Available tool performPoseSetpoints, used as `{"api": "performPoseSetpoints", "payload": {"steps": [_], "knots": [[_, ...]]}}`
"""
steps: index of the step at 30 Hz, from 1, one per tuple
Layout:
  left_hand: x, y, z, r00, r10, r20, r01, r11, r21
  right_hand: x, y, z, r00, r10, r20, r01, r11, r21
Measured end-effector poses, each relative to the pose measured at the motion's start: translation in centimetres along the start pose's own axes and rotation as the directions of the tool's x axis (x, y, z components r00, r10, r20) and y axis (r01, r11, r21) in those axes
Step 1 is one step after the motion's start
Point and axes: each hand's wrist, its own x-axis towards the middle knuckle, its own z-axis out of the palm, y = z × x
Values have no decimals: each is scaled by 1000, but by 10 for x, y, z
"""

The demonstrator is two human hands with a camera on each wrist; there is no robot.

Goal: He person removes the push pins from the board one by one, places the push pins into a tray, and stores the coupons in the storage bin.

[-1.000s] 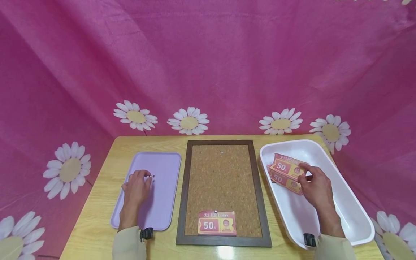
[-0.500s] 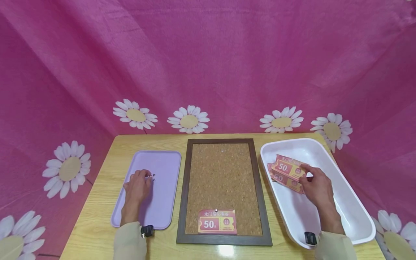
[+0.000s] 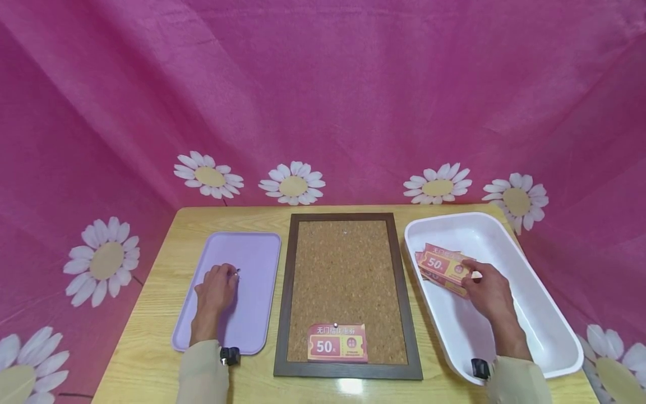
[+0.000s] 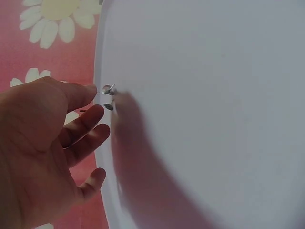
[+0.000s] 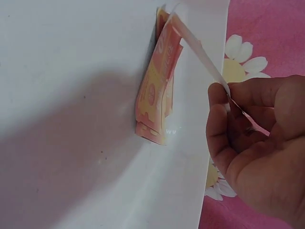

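My left hand point(image 3: 216, 287) hovers over the purple tray point(image 3: 254, 320), thumb and fingers apart. At its fingertips in the left wrist view are several small silver pushpins point(image 4: 109, 89), which I see no finger gripping. My right hand point(image 3: 490, 290) pinches the right end of a red and yellow coupon point(image 3: 438, 262) printed 50, between thumb and forefinger. That coupon is tilted up, its edge showing in the right wrist view, above more coupons point(image 5: 155, 90) in the white tub point(image 3: 547, 320). Between the hands, a similar coupon point(image 3: 337, 343) is pinned low on the framed cork board point(image 3: 348, 280).
The wooden table point(image 3: 151, 292) carries the tray at left, the board in the middle and the tub at right. A high rim point(image 3: 552, 300) surrounds the tub. A pink curtain point(image 3: 323, 101) with daisies hangs behind and at both sides.
My right hand has shifted slightly left with the pinched coupon, which now covers more of those beneath. My left fingertips have come slightly closer to the pushpins.
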Motion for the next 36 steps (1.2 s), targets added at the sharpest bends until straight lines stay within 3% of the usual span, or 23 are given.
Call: {"api": "performPoseSetpoints", "payload": {"steps": [10, 21, 27, 36], "knots": [[-1, -2, 3, 999, -24, 37, 25, 1000, -20, 5, 7, 4, 997, 42, 65, -41, 999, -24], [1, 1, 2, 997, -48, 54, 50, 998, -35, 10, 18, 7, 982, 19, 189, -3, 996, -86], [-4, -4, 3, 995, -70, 70, 72, 997, -24, 8, 20, 10, 962, -27, 273, 58, 993, -105], [-1, 0, 3, 994, -74, 81, 75, 997, -12, 6, 23, 8, 936, 18, 352, 25, 993, -118]]}}
